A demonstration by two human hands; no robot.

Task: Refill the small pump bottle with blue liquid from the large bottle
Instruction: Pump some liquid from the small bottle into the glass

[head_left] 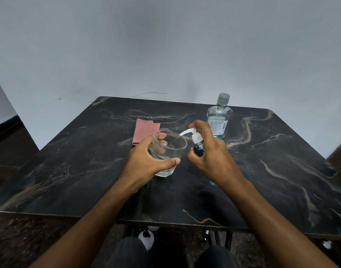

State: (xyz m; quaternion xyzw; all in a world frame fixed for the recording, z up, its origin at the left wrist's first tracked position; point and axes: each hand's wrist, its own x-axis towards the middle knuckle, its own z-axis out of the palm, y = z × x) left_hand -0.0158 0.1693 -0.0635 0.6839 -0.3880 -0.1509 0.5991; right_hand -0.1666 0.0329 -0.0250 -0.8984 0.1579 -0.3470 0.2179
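Two hands busy: glass [168, 151] gripped by left hand [146, 161], small pump bottle [198, 147] wrapped by right hand [210, 151], nozzle aimed into glass. Pump head is fitted, large bottle [219, 117] stands capped behind on desk [88, 171]. Refill judged mostly done; pump test underway.

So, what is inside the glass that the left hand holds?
The glass, gripped by the left hand, holds a shallow layer of clear-looking liquid at the bottom. The pump bottle's white nozzle points over its rim. The fingers cover part of the far wall.
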